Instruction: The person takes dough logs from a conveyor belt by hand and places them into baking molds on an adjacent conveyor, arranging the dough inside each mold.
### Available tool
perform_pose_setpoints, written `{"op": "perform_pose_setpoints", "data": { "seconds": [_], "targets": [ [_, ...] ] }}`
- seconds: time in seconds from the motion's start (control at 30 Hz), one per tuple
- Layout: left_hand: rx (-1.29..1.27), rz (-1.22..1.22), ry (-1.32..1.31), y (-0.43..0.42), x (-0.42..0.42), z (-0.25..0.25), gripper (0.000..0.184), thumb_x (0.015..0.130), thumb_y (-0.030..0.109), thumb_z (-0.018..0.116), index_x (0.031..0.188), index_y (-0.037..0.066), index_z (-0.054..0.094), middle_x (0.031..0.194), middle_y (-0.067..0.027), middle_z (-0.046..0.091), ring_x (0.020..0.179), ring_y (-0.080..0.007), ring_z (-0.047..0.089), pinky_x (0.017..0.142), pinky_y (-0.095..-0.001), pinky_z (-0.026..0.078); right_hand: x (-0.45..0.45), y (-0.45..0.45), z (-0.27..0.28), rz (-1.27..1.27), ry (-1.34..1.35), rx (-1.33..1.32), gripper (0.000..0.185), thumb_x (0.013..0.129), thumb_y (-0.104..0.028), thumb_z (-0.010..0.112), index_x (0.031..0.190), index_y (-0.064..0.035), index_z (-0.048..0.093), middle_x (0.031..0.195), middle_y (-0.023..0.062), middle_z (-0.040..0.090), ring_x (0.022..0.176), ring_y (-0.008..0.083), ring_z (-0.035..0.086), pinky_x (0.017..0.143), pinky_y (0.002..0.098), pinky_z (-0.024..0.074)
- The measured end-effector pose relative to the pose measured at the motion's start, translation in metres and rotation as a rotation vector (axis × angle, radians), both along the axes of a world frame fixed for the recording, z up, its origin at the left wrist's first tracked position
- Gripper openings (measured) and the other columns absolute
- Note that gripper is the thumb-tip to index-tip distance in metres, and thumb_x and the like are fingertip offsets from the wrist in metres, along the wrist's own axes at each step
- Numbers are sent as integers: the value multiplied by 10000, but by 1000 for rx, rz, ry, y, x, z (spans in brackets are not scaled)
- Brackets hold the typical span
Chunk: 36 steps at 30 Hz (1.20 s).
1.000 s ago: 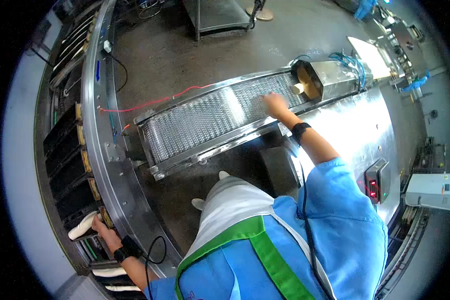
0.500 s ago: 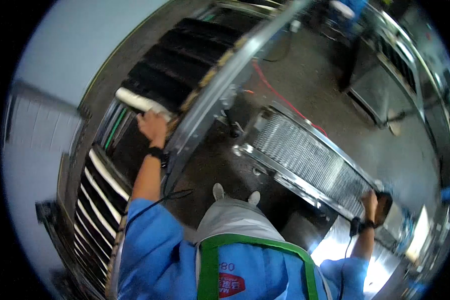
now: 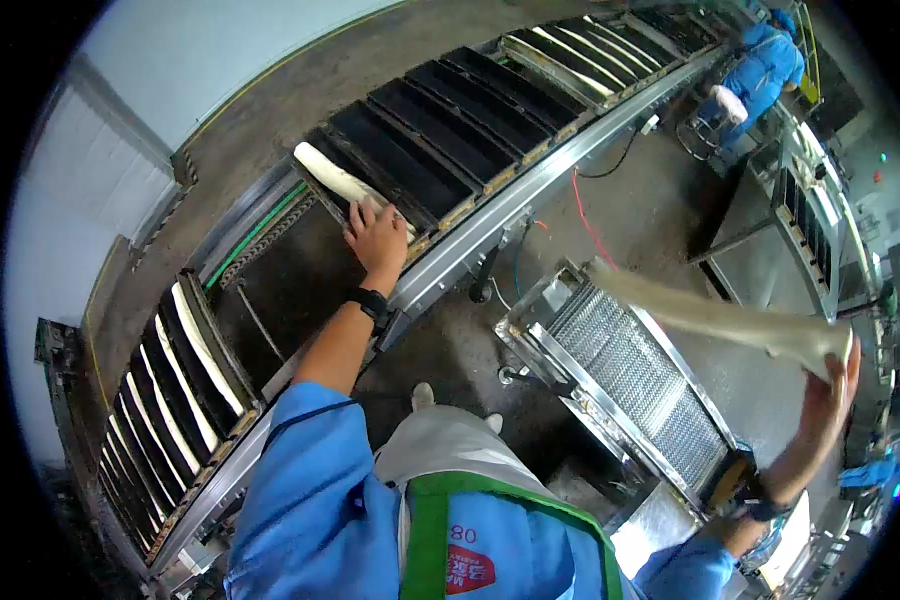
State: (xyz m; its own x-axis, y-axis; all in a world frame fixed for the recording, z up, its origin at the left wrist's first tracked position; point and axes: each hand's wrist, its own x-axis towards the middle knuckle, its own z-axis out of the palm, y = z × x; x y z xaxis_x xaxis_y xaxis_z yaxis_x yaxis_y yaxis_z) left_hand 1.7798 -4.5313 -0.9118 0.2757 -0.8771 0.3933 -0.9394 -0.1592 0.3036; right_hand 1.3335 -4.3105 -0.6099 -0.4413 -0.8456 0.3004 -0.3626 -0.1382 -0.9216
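Note:
My left hand [image 3: 378, 242] rests with its fingers apart on the near end of a long pale dough strip [image 3: 334, 180], which lies in a black trough-like tray on the conveyor [image 3: 490, 190]. Raised at the right, my right hand [image 3: 822, 408] grips one end of another long dough strip [image 3: 715, 315]. That strip stretches out to the left in the air, blurred by motion, above a metal mesh belt [image 3: 620, 345]. Part of my right thumb and palm is hidden behind the dough.
More black trays [image 3: 440, 95] run along the conveyor, with dough strips [image 3: 570, 65] in the farther ones and in several at lower left. A gap in the tray row shows a chain [image 3: 270, 235]. A person in blue [image 3: 765, 75] is at the far right. A red hose [image 3: 592, 225] crosses the floor.
My right hand has lifted from the mesh belt's lower end, now with a dough strip in it. My left hand stays at the strip in the tray, and the view has shifted.

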Motion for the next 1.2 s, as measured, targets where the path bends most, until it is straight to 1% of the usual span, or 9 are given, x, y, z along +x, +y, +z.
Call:
{"op": "perform_pose_setpoints", "data": {
  "seconds": [0.07,0.23,0.3,0.37,0.47,0.6,0.93,1.07,1.2],
  "targets": [
    [1,-34,5,-1,-1,-3,220,765,231,432,880,129,590,1175,-95,400,1148,-276,259,924,-490,189,57,-52,-8,143,-64,-38,454,699,-233,569,1067,-20,412,939,81,484,869,159,500,737,272,430],
    [-22,9,-2,-17,-5,-20,215,762,232,419,825,108,583,1129,-96,435,1130,-274,284,929,-497,190,212,-191,-103,210,79,-52,285,692,-123,574,930,-5,471,787,90,534,741,158,517,639,261,421],
    [-25,13,17,-20,-4,-25,212,748,225,427,827,99,579,1114,-95,442,1113,-269,307,922,-496,209,258,-239,-187,279,417,57,364,639,-81,593,965,4,457,893,166,472,897,300,456,766,349,389],
    [-49,21,-27,-26,1,-33,215,736,223,436,818,81,574,1092,-91,450,1093,-268,331,911,-496,229,288,-237,-238,386,283,125,423,621,-114,605,1003,-18,451,1002,185,415,986,323,388,815,367,359],
    [-72,24,-19,-30,6,-38,208,730,215,448,798,59,568,1036,-90,467,1079,-268,342,887,-493,254,263,-224,-281,470,640,9,397,670,-120,599,1034,-46,456,964,123,444,886,241,460,761,317,385],
    [-83,5,-56,-28,16,-50,203,732,231,456,780,68,567,1046,-72,460,1083,-266,334,871,-502,257,171,-185,-302,477,495,338,351,674,-117,591,1002,-64,480,972,125,455,918,267,453,794,325,369],
    [-19,-187,-138,-44,47,-75,183,697,217,496,795,79,565,843,-77,546,799,-269,501,693,-384,392,-55,49,-377,-258,674,979,440,654,-208,598,1068,-141,464,1102,166,394,1024,356,360,854,433,324],
    [219,-63,-258,-39,41,-58,225,769,294,483,892,130,576,915,-58,552,895,-241,480,767,-373,369,-77,119,-366,-515,632,1186,518,621,-186,608,1099,-180,407,1110,118,360,1021,333,355,786,476,371],
    [93,-76,-203,-47,67,-76,268,802,319,441,957,127,544,1036,-68,498,1009,-248,403,838,-368,320,-107,166,-367,-679,701,1277,524,617,-132,591,1099,-184,394,1129,92,352,1049,313,349,781,469,378]
  ]
}}
